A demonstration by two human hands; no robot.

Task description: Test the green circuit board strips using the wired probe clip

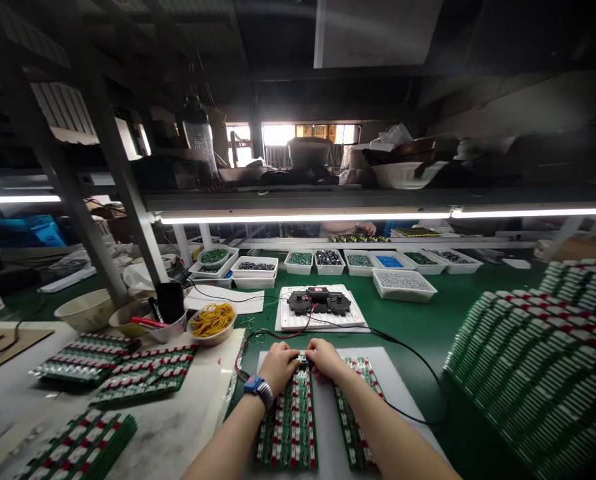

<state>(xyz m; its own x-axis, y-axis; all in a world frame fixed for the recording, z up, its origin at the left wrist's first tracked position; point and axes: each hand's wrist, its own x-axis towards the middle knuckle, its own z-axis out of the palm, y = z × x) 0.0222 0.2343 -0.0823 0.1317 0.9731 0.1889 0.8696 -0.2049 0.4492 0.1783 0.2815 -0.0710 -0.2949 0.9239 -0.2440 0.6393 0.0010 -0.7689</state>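
My left hand (279,368) and my right hand (324,359) meet at the far end of a green circuit board panel (293,427) with rows of white and red parts. The fingers of each are closed on that end, one hand on either side of a small dark part (303,359). Whether they also pinch something tiny cannot be made out. A second circuit board panel (351,407) lies to the right, partly covered by my right forearm. Both panels rest on a pale mat (393,380). A blue wrist strap (259,390) circles my left wrist.
Beyond my hands a black device with two round ends (319,301) sits on a white block (288,321), with cables nearby. White trays of components (403,285) line the back. Board stacks rise at right (523,373); more panels (148,373) and a bowl of rubber bands (213,321) are left.
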